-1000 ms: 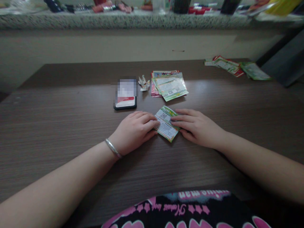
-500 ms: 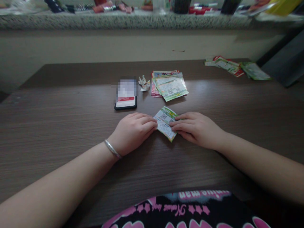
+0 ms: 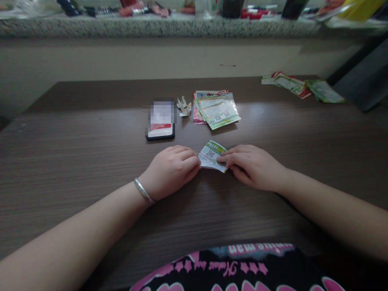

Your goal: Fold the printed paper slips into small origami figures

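Between my two hands is a small printed paper [image 3: 211, 154], green and white with a QR code. Its near part bends under along a crease, so part of the print is hidden. My left hand [image 3: 173, 167] is closed on the paper's left corner, thumb and fingers pressed together. My right hand [image 3: 253, 165] grips the right edge, its index finger lying on the printed face. Just beyond lie a stack of printed leaflets [image 3: 218, 110], a small folded paper piece [image 3: 184, 106] and a phone [image 3: 161, 131] with a blurred screen.
More leaflets [image 3: 292, 85] lie at the far right of the brown wooden table [image 3: 75, 161]. Behind the table, a speckled stone ledge [image 3: 182, 27] carries cups and assorted small items. A dark panel [image 3: 366, 76] stands at the right.
The near part of the paper, flat before with its lower point showing, is now bent under, and the paper looks shorter. My hands have shifted only slightly.
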The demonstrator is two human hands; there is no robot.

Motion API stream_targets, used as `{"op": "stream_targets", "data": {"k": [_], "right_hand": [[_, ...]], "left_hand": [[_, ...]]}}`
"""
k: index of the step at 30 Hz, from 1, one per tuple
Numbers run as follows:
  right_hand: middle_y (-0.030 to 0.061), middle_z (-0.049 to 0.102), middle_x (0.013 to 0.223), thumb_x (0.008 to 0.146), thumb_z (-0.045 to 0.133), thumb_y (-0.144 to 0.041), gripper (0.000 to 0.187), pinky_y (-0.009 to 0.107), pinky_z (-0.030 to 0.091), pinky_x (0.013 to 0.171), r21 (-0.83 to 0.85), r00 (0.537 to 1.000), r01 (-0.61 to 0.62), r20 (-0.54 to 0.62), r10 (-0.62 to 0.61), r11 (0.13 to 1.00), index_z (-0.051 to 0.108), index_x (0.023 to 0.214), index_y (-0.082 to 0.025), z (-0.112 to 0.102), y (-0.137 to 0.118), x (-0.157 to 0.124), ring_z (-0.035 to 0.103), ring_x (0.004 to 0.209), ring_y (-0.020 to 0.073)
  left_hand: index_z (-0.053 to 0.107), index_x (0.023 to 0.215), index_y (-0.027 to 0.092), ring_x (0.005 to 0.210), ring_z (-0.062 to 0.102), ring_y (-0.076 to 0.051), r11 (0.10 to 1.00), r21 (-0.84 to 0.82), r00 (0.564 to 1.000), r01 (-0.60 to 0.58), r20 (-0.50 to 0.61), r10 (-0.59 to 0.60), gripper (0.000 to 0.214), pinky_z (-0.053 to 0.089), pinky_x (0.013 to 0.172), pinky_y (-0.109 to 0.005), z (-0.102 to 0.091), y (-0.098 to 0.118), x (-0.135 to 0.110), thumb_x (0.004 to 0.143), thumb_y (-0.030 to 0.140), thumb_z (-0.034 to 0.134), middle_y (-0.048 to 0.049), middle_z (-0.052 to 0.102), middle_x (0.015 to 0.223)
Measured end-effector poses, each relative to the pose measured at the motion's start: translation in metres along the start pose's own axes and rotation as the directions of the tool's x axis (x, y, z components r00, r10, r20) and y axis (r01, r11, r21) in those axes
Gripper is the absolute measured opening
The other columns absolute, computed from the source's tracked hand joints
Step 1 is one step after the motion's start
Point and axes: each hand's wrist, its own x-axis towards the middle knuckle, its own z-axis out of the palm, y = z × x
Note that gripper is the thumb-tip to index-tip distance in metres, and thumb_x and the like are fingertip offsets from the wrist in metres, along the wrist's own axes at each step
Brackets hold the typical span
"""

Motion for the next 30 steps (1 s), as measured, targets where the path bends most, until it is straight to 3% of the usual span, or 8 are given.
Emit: {"op": "stream_targets", "data": {"k": [4, 10, 13, 17, 30], "right_hand": [[0.0105, 0.069, 0.109, 0.087, 0.046, -0.016, 0.027, 0.038, 0.052, 0.086, -0.001, 0.999, -0.025, 0.028, 0.025, 1.000, 0.062, 0.109, -0.017, -0.0025, -0.0009, 0.0001, 0.065, 0.100, 0.0204], [0.0076, 0.065, 0.122, 0.080, 0.052, -0.014, 0.023, 0.042, 0.047, 0.098, 0.008, 0.996, 0.079, 0.040, -0.079, 0.997, 0.061, 0.101, -0.019, -0.0028, -0.0017, 0.0008, 0.056, 0.118, 0.0239], [0.0110, 0.063, 0.124, 0.082, 0.055, -0.019, 0.025, 0.042, 0.047, 0.097, 0.028, 0.997, 0.035, 0.067, -0.037, 0.999, 0.059, 0.107, -0.017, -0.0021, -0.0017, 0.0020, 0.057, 0.116, 0.0237], [0.0121, 0.066, 0.117, 0.088, 0.051, -0.020, 0.032, 0.041, 0.049, 0.091, 0.018, 0.997, -0.030, 0.071, 0.028, 0.999, 0.058, 0.118, -0.016, -0.0006, -0.0004, 0.0030, 0.061, 0.108, 0.0227], [0.0075, 0.070, 0.108, 0.093, 0.049, -0.025, 0.022, 0.037, 0.049, 0.088, 0.128, 0.994, -0.105, 0.046, 0.100, 0.986, 0.066, 0.106, -0.019, -0.0036, -0.0019, 0.0035, 0.064, 0.099, 0.0208]], "left_hand": [[0.064, 0.082, 0.019, 0.111, 0.061, -0.020, 1.000, -0.017, 1.000, -0.021, -0.023, 0.020, 0.022, 0.041, 0.107, -0.045, -0.0007, 0.0018, 0.0010, 0.093, 0.025, 0.047, -0.0044, 0.071, 0.097], [0.064, 0.083, 0.019, 0.103, 0.064, -0.017, 0.995, -0.073, 0.998, -0.067, 0.007, 0.067, 0.021, 0.043, 0.105, -0.042, -0.0009, 0.0012, 0.0013, 0.093, 0.023, 0.047, -0.0039, 0.071, 0.101], [0.065, 0.088, 0.020, 0.099, 0.065, -0.016, 0.993, -0.085, 0.997, -0.079, 0.004, 0.079, 0.019, 0.042, 0.106, -0.043, -0.0004, 0.0004, 0.0010, 0.093, 0.023, 0.046, -0.0024, 0.071, 0.104], [0.064, 0.092, 0.019, 0.111, 0.062, -0.018, 0.991, -0.102, 0.997, -0.082, -0.014, 0.080, 0.017, 0.040, 0.109, -0.044, 0.0020, 0.0003, 0.0006, 0.091, 0.020, 0.048, -0.0022, 0.069, 0.116], [0.062, 0.090, 0.018, 0.114, 0.061, -0.022, 0.984, -0.160, 0.996, -0.081, 0.031, 0.087, 0.016, 0.043, 0.107, -0.048, 0.0033, 0.0024, 0.0006, 0.089, 0.018, 0.047, -0.0031, 0.067, 0.121]]}}
